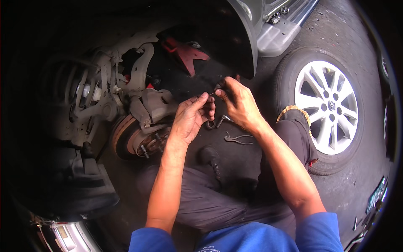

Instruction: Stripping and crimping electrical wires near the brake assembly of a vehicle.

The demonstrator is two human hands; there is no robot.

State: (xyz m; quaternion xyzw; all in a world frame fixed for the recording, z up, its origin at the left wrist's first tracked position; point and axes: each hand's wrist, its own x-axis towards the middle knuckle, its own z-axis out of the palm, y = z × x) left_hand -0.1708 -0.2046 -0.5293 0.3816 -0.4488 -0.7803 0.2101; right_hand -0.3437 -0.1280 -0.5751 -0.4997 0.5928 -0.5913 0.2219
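In front of the wheel hub, both my hands are raised close together. My left hand (194, 115) pinches a small thin dark piece (212, 93) between thumb and fingertips, its other fingers curled. My right hand (240, 103) pinches the same piece from the other side; the fingers hide most of it, so its kind is unclear. Left of my hands stand a brake disc (122, 135) with bare wheel studs and a grey brake caliper (156, 105). Below them on the floor lie pliers (239, 139), a metal socket tool (223, 120) and a dark ring (210, 124).
A wheel with a silver rim (307, 86) lies at my right, beside my knee. Behind my hands is a red jack stand (187, 54). The dark fender (247, 38) arches overhead, with suspension arms (100, 84) at the left. My legs (210, 193) are folded on the floor.
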